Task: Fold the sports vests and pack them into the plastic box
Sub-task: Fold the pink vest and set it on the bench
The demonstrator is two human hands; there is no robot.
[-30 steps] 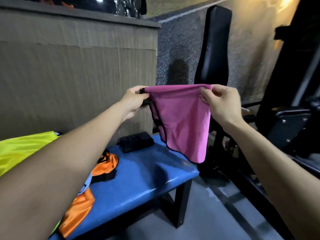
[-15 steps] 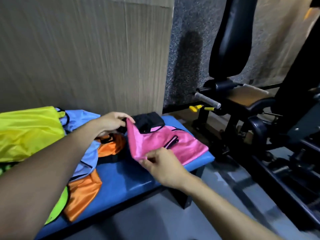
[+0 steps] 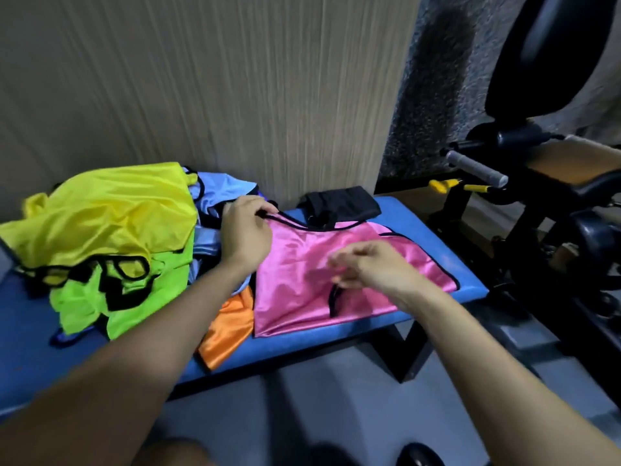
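Observation:
A pink vest [image 3: 295,290] with black trim lies spread on the blue bench [image 3: 420,210]. My left hand [image 3: 247,232] pinches its black-edged far left corner. Over the vest's middle, my right hand [image 3: 366,269] has its fingers curled at a black strap; motion blur hides whether it grips it. To the left lies a heap of vests: yellow [image 3: 100,210], lime green [image 3: 127,297], light blue [image 3: 218,190] and orange [image 3: 228,327]. No plastic box is in view.
A folded black cloth item [image 3: 342,203] sits at the bench's far edge beside a wood-grain wall panel [image 3: 201,79]. Black gym machines [image 3: 554,79] with a grey handle [image 3: 477,168] stand close on the right. Grey floor [image 3: 319,398] lies below the bench.
The pink vest, held up in the air a second ago, now lies spread flat on the bench. My right hand has moved from its near edge to its middle.

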